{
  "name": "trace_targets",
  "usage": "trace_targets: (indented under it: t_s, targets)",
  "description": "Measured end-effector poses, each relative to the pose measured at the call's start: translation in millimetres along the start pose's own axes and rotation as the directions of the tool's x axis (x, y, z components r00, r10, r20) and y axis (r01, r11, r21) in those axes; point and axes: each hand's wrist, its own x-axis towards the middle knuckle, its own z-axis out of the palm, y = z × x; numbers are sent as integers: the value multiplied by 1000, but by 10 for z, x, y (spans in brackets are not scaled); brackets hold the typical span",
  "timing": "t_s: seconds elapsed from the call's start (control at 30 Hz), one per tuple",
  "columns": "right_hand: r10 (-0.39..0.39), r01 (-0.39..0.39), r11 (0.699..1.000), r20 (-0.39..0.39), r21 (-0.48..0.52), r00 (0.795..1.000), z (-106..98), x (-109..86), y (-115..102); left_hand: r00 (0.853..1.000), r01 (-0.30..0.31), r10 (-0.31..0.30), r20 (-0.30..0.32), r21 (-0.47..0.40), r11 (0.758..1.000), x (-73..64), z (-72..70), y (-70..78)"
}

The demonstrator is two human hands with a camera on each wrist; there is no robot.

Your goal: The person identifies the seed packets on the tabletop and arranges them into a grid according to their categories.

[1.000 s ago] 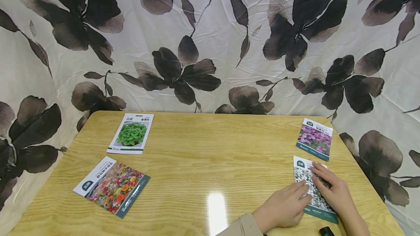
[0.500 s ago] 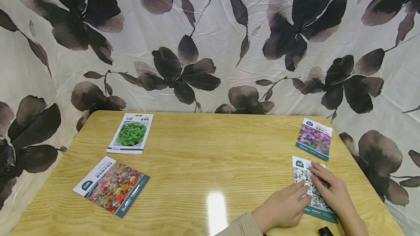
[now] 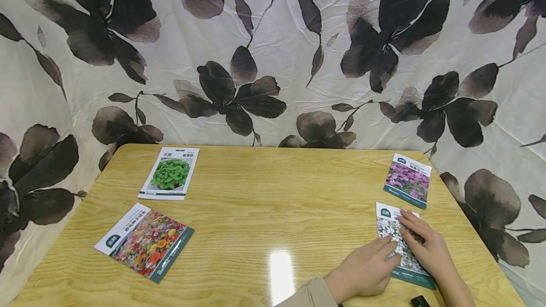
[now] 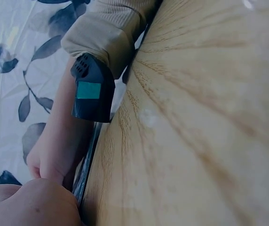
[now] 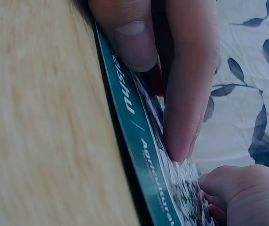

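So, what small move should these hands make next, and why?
Perhaps lift the left hand away first, with the right hand steadying: the white-flower packet already lies face up on the table, just apart from the purple-flower packet, and both hands touch it.

The wooden tabletop (image 3: 256, 193) has visible grain under a smooth, glossy finish that reflects light in a bright streak. The floral backdrop (image 3: 294, 51) is thin, creased cloth. The white-flower seed packet (image 3: 385, 226) looks smooth and printed, paper or film unclear. The sleeve (image 3: 309, 294) is matt cloth; the wrist device (image 4: 97, 107) resembles dark plastic.
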Motion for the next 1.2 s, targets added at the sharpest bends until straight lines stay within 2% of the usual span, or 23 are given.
trace_targets:
  t_s: [0.2,0.33,0.57,0.97,1.2]
  targets:
    - [11,-11,1000,6,-3,1000,0,1,-21,1000,1,-1,-2,1,1000,-11,-7,1]
    - [-10,10,1000,2,4,1000,7,3,-21,1000,8,-8,-6,2,1000,-24,-12,5]
    - [-22,22,1000,15,4,1000,22,3,-34,1000,14,-14,16,-1,1000,-74,-40,-3]
    - [-68,68,998,-7,15,998,57,21,-29,1000,5,-5,-15,5,1000,-107,-28,-38]
    - [-86,86,996,3,15,996,71,37,-48,1000,10,-10,10,11,1000,-146,-44,-70]
